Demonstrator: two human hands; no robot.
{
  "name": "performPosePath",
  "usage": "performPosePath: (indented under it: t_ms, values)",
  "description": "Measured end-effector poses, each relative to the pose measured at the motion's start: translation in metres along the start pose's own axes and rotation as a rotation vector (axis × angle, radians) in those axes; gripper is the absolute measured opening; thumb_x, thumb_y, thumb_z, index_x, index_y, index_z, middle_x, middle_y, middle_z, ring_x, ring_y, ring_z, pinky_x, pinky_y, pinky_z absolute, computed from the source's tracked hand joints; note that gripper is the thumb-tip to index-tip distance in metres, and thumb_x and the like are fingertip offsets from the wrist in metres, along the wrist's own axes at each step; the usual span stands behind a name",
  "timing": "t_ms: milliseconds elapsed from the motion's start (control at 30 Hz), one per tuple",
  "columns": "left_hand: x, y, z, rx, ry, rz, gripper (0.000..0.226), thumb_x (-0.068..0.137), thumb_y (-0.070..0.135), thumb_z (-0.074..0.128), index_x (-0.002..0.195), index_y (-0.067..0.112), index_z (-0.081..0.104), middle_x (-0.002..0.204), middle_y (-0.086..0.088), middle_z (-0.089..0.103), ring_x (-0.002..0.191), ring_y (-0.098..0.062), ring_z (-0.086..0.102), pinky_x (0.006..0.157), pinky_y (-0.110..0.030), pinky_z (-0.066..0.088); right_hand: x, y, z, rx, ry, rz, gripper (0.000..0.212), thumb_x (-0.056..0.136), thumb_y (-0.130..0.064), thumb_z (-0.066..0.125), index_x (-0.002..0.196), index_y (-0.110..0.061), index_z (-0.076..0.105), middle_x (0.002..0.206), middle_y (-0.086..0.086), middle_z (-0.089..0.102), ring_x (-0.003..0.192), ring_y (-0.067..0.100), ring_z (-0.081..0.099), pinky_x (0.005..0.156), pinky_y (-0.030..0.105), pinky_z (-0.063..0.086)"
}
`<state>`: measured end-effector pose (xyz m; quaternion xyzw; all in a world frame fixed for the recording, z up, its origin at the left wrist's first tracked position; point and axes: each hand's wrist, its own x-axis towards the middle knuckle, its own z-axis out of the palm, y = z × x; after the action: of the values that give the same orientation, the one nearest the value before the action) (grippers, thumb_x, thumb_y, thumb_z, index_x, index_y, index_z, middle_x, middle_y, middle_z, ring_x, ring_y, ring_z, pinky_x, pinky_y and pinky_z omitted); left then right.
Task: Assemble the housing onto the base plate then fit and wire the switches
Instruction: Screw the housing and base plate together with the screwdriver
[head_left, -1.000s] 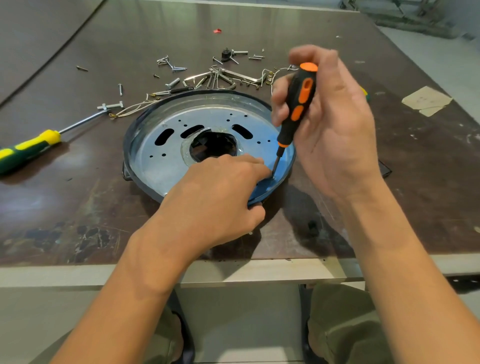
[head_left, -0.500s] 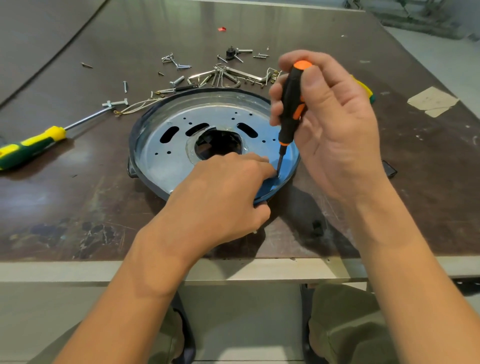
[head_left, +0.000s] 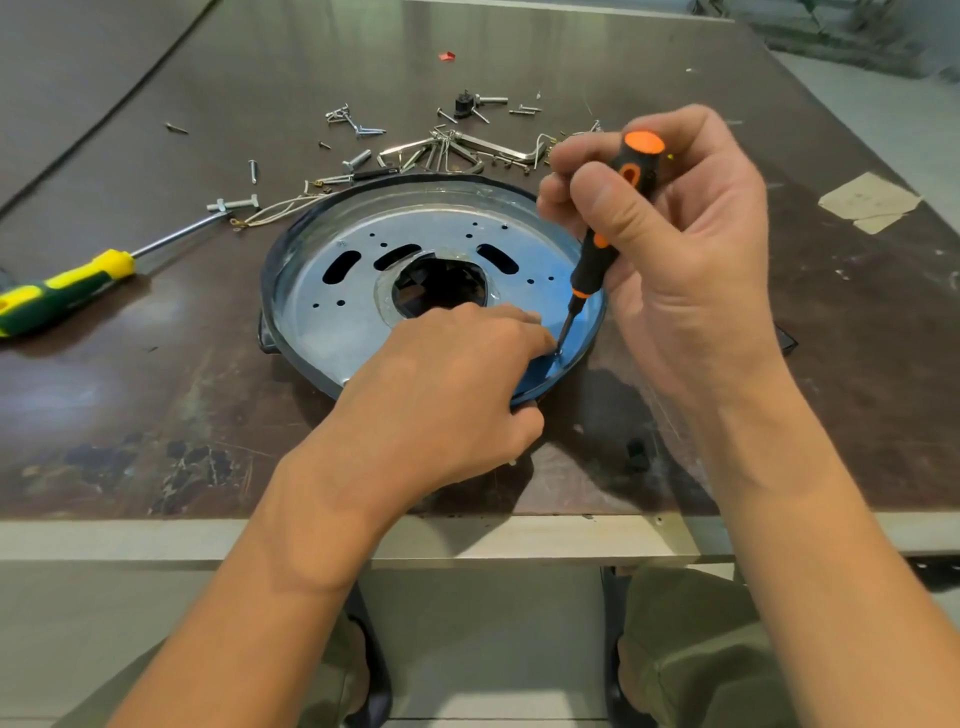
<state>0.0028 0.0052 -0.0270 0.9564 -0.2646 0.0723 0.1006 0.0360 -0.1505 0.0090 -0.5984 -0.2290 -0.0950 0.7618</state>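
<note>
In the head view, we judge ourselves early on. Our right hand (head_left: 691, 260) grips the orange screwdriver (head_left: 597, 254), its tip on the base plate (head_left: 332, 306), which sits in the dark housing (head_left: 267, 291). Our left hand (head_left: 441, 395) grips the plate's near edge. We see no switches or wiring fitted. Loose screws (head_left: 358, 122) lie beyond both hands, and a green screwdriver (head_left: 62, 291) lies left of them on the bench (head_left: 156, 415). Nothing seems to obstruct us.
</note>
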Motion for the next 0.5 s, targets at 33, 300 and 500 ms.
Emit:
performPosePath:
  t_ms: [33,300,500]
  values:
    - [-0.0001,0.0001,0.0001,0.001,0.004,0.002,0.046,0.079,0.040,0.055,0.124,0.033,0.060,0.117,0.013,0.062,0.094,-0.017,0.063,0.068,-0.035,0.056,0.0002,0.0007,-0.0010,-0.011,0.018,0.000,0.022,0.091,0.002,0.064,0.102,-0.009,0.049,0.093,0.015,0.066,0.079,0.026,0.065,0.077,0.040,0.052]
    - [-0.0007,0.0005,-0.0014,0.002,0.003,-0.005,0.041,0.079,0.040,0.053,0.118,0.033,0.061,0.110,0.013,0.062,0.088,-0.016,0.061,0.063,-0.031,0.051,-0.0003,-0.0020,-0.0014,0.109,-0.028,0.061,0.017,0.104,-0.006,0.039,0.112,0.001,0.053,0.093,0.012,0.060,0.083,0.021,0.057,0.076,0.032,0.049]
    - [-0.0010,0.0014,-0.0018,0.009,-0.005,-0.013,0.037,0.080,0.039,0.054,0.116,0.033,0.062,0.105,0.013,0.060,0.083,-0.016,0.059,0.061,-0.030,0.049,0.0003,0.0003,-0.0042,0.047,0.029,0.003,0.009,0.096,-0.001,0.056,0.101,-0.007,0.051,0.082,0.007,0.065,0.069,0.022,0.058,0.068,0.032,0.047]
